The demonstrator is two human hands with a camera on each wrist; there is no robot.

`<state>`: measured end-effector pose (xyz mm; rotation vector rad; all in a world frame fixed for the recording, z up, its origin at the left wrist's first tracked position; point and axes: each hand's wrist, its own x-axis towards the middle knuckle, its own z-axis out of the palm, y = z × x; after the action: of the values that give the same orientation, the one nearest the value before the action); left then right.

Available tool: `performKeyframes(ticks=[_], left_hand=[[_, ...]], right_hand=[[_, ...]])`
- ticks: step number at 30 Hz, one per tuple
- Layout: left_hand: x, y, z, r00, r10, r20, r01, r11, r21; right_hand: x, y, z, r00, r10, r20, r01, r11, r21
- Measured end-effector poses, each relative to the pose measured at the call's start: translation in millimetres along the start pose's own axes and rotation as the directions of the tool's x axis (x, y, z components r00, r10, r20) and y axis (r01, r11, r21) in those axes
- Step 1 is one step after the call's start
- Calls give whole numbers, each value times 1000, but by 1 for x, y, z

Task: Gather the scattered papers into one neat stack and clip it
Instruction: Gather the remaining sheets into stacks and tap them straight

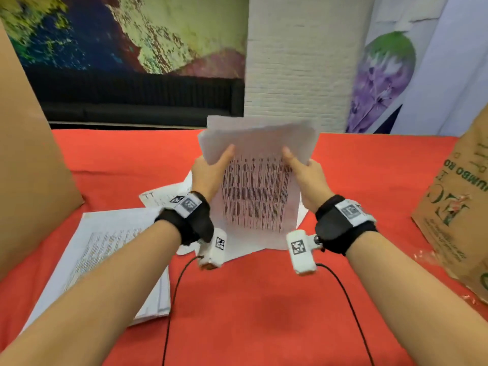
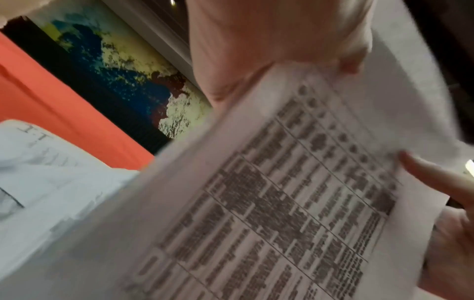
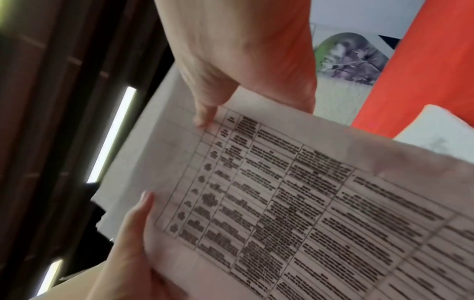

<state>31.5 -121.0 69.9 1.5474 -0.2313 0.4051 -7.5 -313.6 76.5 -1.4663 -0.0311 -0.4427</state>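
Both hands hold a bundle of printed sheets [image 1: 257,180] upright above the red table, its front page covered with a table of text. My left hand [image 1: 211,173] grips the bundle's left edge, thumb on the front. My right hand [image 1: 303,173] grips the right edge the same way. The sheets in the bundle are uneven at the top. In the left wrist view the printed page [image 2: 295,192] fills the picture under my left hand [image 2: 269,40]. The right wrist view shows the same page [image 3: 307,203] with my right hand [image 3: 231,60] pinching its edge. No clip is in view.
A thick stack of papers [image 1: 105,254] lies on the red tablecloth [image 1: 264,299] at the left, with loose sheets [image 1: 163,196] behind it. A brown cardboard panel [image 1: 29,154] stands at far left and a brown paper bag [image 1: 459,207] at right.
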Motion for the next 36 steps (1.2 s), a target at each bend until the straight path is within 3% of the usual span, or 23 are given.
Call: performKeyframes(ticks=[5,8,12,14,15,18,21,23,27,30,31,33,36], left_hand=[[16,44,8,961,243,-129,-256,962,-96],[20,38,-14,942,330,-60,-332,943,-11],[-16,-34,-29,992,95,79,-108,977,184],[-35,-63,-25,999,-39,33,31,976,215],[-40,-69,-20,998,-46,-42,54,978,203],[-34,-47,-7,964,111,-242,-95,992,77],[-16,-14,-2,908,289,-302,-293,956,33],[-7,-12,-8,894,343,-287,-331,939,90],[-15,-68,-23,990,119,-78,-92,952,292],[-28,-81,-10,998,-9,-61,30,941,338],[-29,-74,-2,995,22,-98,10,949,314],[-28,-52,10,975,172,-140,-143,970,196],[-11,-26,15,912,367,-185,-347,928,135]], right_hand=[[6,-42,17,980,-197,29,197,980,2],[5,-30,2,974,-227,24,228,973,-24],[-20,41,-17,995,59,76,-54,996,-65],[-34,63,-17,983,145,115,-134,986,-104],[-37,66,-12,984,145,108,-135,986,-93],[-29,45,5,998,21,52,-21,1000,-12],[-13,8,17,997,-68,22,66,996,56],[-6,2,14,998,-62,10,62,998,29],[-18,42,-10,994,27,109,-18,996,-85],[-31,60,-9,993,48,112,-44,998,-42],[-30,57,-4,996,34,86,-32,999,-22],[-24,42,5,998,-10,63,10,1000,3],[-6,16,8,996,-71,51,67,994,83]])
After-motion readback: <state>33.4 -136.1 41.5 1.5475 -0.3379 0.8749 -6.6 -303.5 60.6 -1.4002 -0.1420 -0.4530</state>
